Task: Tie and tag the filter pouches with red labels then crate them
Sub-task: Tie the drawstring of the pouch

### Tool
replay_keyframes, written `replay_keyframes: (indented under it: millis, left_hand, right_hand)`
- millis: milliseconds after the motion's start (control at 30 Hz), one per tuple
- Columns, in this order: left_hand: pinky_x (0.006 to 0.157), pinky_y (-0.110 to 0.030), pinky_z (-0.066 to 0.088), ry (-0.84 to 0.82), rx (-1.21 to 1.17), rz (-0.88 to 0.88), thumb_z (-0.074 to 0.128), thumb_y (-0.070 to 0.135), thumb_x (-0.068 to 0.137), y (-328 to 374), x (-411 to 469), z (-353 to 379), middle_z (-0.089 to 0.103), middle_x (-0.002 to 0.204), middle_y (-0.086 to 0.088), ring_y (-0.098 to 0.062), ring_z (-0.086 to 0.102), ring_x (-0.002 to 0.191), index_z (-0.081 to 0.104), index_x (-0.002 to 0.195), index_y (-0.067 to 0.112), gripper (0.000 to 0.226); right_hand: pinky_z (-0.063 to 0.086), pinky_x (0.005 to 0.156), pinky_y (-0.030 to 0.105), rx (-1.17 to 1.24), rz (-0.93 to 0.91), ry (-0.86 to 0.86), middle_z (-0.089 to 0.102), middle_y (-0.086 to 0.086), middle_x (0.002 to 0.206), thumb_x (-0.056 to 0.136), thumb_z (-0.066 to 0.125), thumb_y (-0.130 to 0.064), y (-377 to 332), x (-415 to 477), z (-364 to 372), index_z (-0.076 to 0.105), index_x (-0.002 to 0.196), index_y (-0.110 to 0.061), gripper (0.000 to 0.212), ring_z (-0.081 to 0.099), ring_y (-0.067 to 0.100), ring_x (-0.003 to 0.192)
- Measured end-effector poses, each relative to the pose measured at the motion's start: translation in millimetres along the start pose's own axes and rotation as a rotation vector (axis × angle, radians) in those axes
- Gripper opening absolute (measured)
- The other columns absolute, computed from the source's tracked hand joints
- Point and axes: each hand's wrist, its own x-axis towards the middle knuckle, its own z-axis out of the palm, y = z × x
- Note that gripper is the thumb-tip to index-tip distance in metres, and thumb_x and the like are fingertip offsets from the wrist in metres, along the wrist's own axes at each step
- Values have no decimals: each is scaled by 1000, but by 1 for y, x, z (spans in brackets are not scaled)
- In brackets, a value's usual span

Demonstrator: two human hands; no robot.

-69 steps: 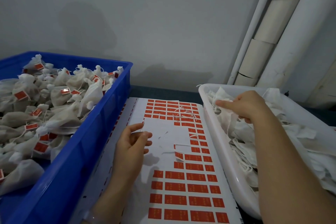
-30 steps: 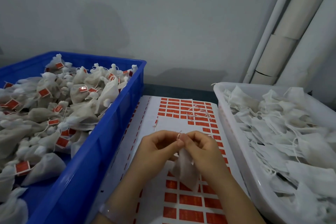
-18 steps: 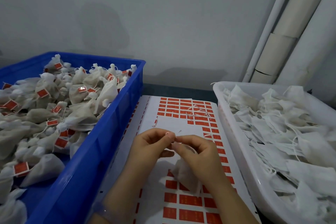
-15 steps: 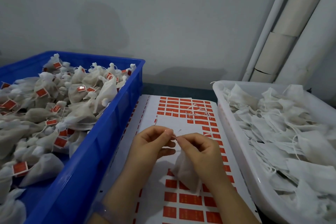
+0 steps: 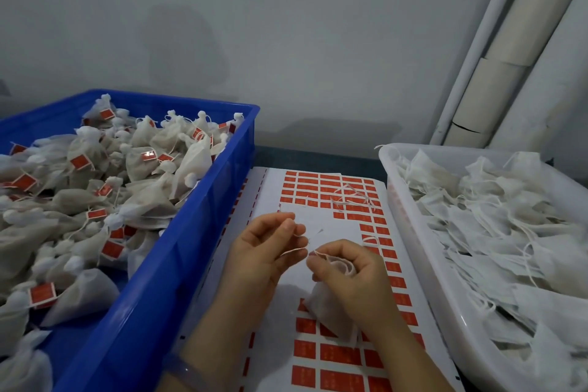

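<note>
Drawstring point(image 5: 294, 251): drawn out longer than half a second earlier, the two hands having pulled apart over the sheet.
Blue crate point(image 5: 178, 232): far left on the counter point(image 5: 318, 154), heaped with tied pouches point(image 5: 152, 197) carrying red tags.
Left hand point(image 5: 264, 251): fingers curled, pinching the drawstring's free end.
Filter pouch point(image 5: 327, 309): over the label sheet, neck bunched inside the right hand, body hanging below it.
Right hand point(image 5: 353, 280): curled around the pouch's gathered neck, fingertips at the drawstring.
Label sheet point(image 5: 318, 219): flat between crate and tray, its rows of red labels point(image 5: 337, 353) partly peeled away.
White tray point(image 5: 410, 232): at right, filled with flat, untied pouches point(image 5: 493, 232) and loose strings.
</note>
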Motion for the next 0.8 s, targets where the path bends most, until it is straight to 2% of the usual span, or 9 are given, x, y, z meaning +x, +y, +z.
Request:
replay_keyframes:
  millis: [67,167,367,600,667,733,800]
  left_hand:
    - [56,-22,54,-6,-15,-3,63,20,73,0,0,0,72,78,-6,-18,70,67,69,86,13,16]
    - [54,-21,54,74,-64,40,64,21,66,5,1,-1,72,74,-6,-16,69,62,70,82,13,19]
    - [54,-17,53,231,-80,194,63,25,64,18,-2,-3,72,72,0,-12,69,62,71,77,19,17]
    - [56,-17,53,212,-105,287,63,22,67,26,-3,-14,72,74,1,-12,68,64,75,71,25,12]
    - [56,-19,54,148,-148,275,66,27,65,26,1,-16,73,81,1,-14,69,68,73,83,27,19]
    - [56,-22,54,44,-114,219,68,42,60,23,4,-12,71,98,5,-18,71,76,60,110,33,51]
    - [58,-23,54,-28,28,94,67,49,56,19,5,-9,65,113,6,-17,71,81,44,127,34,76]
  right_hand:
    - [47,62,5,26,-23,20,67,-22,69,83,66,-17,2,1,-2,64,75,-28,14,65,0,73]
    - [47,62,5,62,-23,14,69,-18,69,85,62,-12,1,2,-6,65,74,-25,17,66,3,72]
    - [47,62,6,52,-12,-21,70,-13,68,85,62,-9,3,5,-16,67,71,-24,22,66,5,72]
    - [46,64,4,12,-11,-107,70,-17,69,88,59,-11,0,1,-12,66,73,-27,23,65,2,73]
    - [45,64,3,7,-15,-113,69,-19,70,89,57,-13,-1,-1,-6,66,76,-28,21,65,0,75]
    - [45,66,3,29,-9,-105,69,-20,72,90,56,-16,-2,-2,-3,66,79,-27,19,64,0,78]
    - [45,67,4,57,12,-86,69,-18,73,91,53,-16,0,-3,-2,65,81,-25,18,64,1,79]
